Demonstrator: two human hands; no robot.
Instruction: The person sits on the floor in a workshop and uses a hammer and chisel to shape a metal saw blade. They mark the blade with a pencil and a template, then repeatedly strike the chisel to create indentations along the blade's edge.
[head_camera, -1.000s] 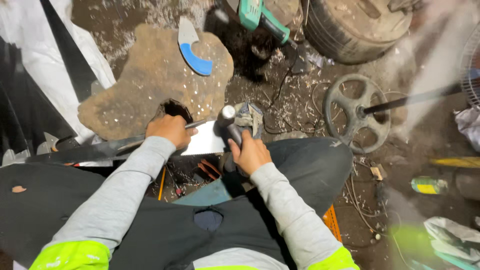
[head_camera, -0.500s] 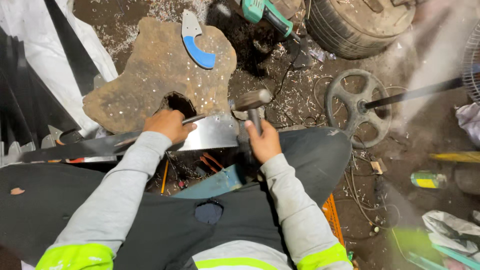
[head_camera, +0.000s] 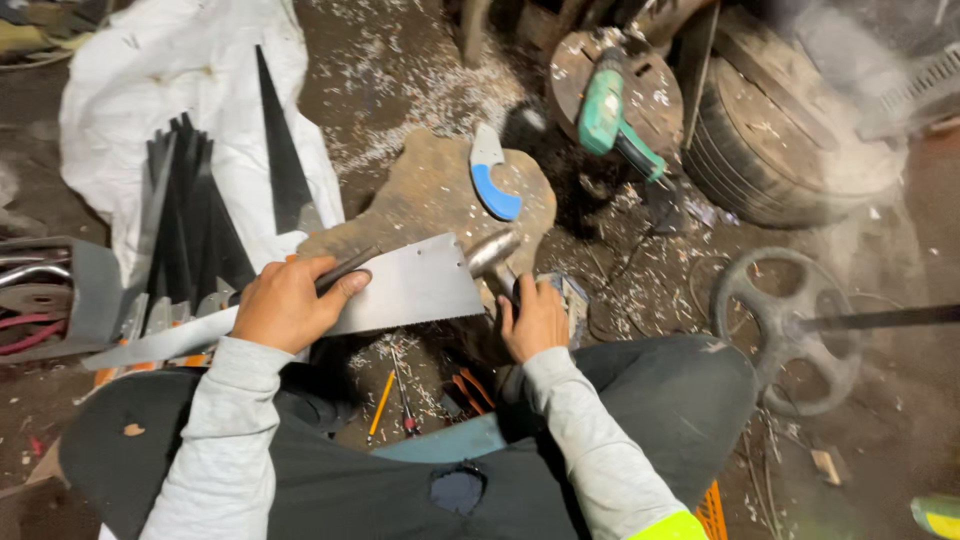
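The left hand (head_camera: 290, 303) is clamping down on the blade (head_camera: 400, 290), fingers curled tight over its back edge along with a thin dark rod (head_camera: 345, 270), pinning the wide end flat across the block (head_camera: 440, 190) so it is not skidding. The blade is lying crosswise in front of the knees, toothed edge facing the person. The right hand (head_camera: 535, 320) is gripping a hammer (head_camera: 492, 252), fingers fully wrapped round the handle, head hovering just beside the blade's wide end. Counting: one hammer, one blade in hand, several dark blades (head_camera: 195, 210) fanned on the white sheet (head_camera: 130, 90), one green drill (head_camera: 605, 115), one wheel (head_camera: 785, 325).
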